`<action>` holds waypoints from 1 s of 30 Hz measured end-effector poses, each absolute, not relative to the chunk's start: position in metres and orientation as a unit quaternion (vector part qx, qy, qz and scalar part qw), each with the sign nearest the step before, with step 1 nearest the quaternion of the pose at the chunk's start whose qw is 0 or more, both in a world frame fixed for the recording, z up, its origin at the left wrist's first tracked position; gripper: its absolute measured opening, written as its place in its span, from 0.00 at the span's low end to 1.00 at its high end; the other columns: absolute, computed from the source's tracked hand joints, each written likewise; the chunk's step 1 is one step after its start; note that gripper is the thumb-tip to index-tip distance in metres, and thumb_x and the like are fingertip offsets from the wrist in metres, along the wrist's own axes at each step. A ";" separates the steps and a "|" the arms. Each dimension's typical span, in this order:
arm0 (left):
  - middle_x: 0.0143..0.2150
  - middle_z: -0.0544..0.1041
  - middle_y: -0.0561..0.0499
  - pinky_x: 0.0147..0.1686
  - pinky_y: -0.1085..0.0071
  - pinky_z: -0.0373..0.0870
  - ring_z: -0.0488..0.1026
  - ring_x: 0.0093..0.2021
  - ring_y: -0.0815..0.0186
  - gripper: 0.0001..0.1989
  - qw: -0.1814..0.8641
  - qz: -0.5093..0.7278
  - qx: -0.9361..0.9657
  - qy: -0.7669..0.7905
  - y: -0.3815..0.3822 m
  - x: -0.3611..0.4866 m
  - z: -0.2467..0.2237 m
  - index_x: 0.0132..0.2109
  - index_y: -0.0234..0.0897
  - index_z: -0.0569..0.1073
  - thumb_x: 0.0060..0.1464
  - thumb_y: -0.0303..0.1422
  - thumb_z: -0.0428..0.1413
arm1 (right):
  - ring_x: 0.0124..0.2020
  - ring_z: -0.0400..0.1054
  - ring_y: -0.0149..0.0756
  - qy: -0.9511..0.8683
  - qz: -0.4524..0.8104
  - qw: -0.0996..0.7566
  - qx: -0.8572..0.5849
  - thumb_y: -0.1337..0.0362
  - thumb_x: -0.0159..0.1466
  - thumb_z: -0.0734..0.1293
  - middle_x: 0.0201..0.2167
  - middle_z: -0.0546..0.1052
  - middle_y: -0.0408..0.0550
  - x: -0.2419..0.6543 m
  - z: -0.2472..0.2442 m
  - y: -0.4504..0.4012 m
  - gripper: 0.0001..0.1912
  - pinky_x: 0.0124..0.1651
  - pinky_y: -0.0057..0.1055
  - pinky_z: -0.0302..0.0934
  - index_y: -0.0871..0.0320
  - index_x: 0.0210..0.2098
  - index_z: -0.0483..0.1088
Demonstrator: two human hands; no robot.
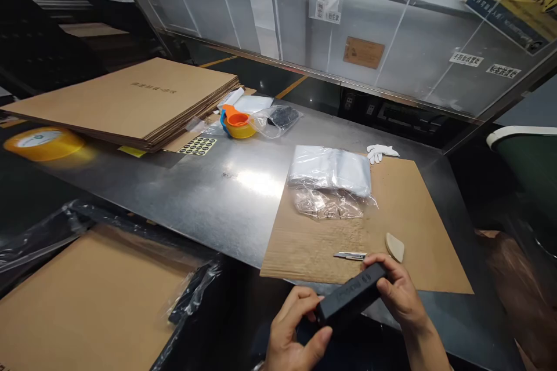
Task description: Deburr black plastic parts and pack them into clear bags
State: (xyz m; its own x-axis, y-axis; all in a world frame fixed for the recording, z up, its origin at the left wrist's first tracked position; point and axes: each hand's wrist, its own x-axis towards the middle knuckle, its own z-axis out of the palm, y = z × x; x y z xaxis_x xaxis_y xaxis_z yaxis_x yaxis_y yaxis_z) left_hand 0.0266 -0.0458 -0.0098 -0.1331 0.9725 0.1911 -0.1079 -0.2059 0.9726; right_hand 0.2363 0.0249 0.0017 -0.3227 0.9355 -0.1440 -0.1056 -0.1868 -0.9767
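Note:
A black oblong block (pixel 351 295) with raised markings on its upper face is held between my two hands, tilted up to the right. My left hand (pixel 296 327) grips its lower left end between thumb and fingers. At the other end, my right hand (pixel 401 293) is closed around it. Just beyond the block, a utility knife (pixel 350 255) lies on a flat cardboard sheet (pixel 418 214). Close to my right fingers sits a beige, rounded flat piece (pixel 394 247). Farther back on the cardboard is a stack of clear plastic bags (pixel 329 171).
A metal table (pixel 209 203) carries a stack of flat cardboard (pixel 148 98), a yellow tape roll (pixel 43 144), an orange tape dispenser (pixel 237 120), a sticker sheet (pixel 198 146) and a white glove (pixel 382 153). Lower left stands a plastic-lined box (pixel 87 301). A translucent panel (pixel 287 29) rises behind.

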 end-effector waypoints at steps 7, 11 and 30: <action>0.29 0.68 0.49 0.28 0.70 0.63 0.65 0.29 0.65 0.14 0.418 0.609 0.494 0.459 -0.046 0.017 -0.011 0.44 0.43 0.76 0.48 0.33 0.60 | 0.31 0.63 0.34 -0.484 0.677 0.379 -0.405 0.50 0.53 0.70 0.31 0.69 0.45 0.220 0.004 0.044 0.21 0.34 0.30 0.57 0.54 0.42 0.68; 0.30 0.70 0.49 0.29 0.70 0.65 0.66 0.29 0.66 0.13 0.451 0.586 0.499 0.452 -0.045 0.011 -0.011 0.44 0.42 0.75 0.48 0.30 0.60 | 0.31 0.63 0.33 -0.476 0.695 0.363 -0.399 0.49 0.53 0.70 0.32 0.69 0.45 0.212 0.004 0.052 0.21 0.33 0.29 0.57 0.53 0.41 0.68; 0.30 0.71 0.49 0.23 0.73 0.67 0.69 0.25 0.67 0.17 0.579 0.563 0.430 0.405 -0.051 0.004 -0.010 0.42 0.38 0.74 0.42 0.35 0.65 | 0.27 0.59 0.32 -0.482 0.699 0.341 -0.403 0.46 0.50 0.70 0.27 0.66 0.43 0.194 0.002 0.052 0.22 0.28 0.27 0.54 0.55 0.36 0.69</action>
